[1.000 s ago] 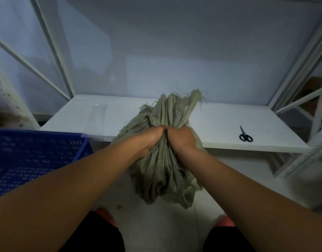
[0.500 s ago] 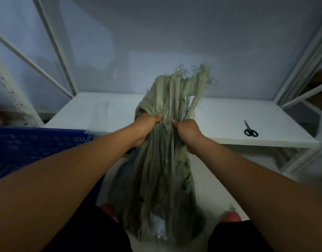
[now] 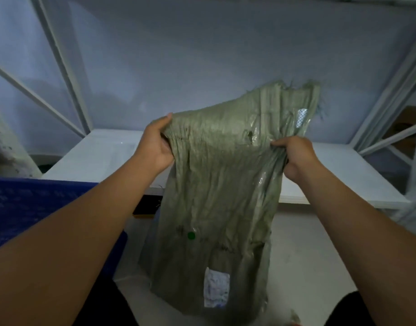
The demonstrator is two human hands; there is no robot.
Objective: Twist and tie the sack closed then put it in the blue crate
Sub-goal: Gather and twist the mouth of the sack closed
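The grey-green woven sack (image 3: 216, 184) hung spread out flat between the person's two hands, held up in front of the white shelf (image 3: 343, 175) and well clear of the blue crate (image 3: 37, 208). The left hand (image 3: 155, 147) gripped the sack's left edge near the top, with the thumb lying up along the cloth and the fingers hidden behind it. The right hand (image 3: 296, 156) clenched a gathered bunch of the right edge, the fingers curled round the folds. Above the right hand the sack rose to a frayed, ragged end (image 3: 294, 87), so its upper line slanted up from left to right. The cloth was creased in long lengthwise wrinkles, and its mouth was neither twisted nor tied.

A small dark tear (image 3: 249, 133) showed near the top, and a strip of white dotted tape (image 3: 301, 118) sat close to the frayed end. Lower down were a green dot (image 3: 191, 235) and a white label (image 3: 216, 290), its print too blurred to read. The sack's lower end hung down near the pale floor (image 3: 308, 255) between the person's knees; whether it touched the floor could not be told.

The crate stood at the left, partly hidden under the left forearm, just beside the shelf's near corner. White metal rack struts (image 3: 61, 67) ran up on both sides against a grey-blue wall
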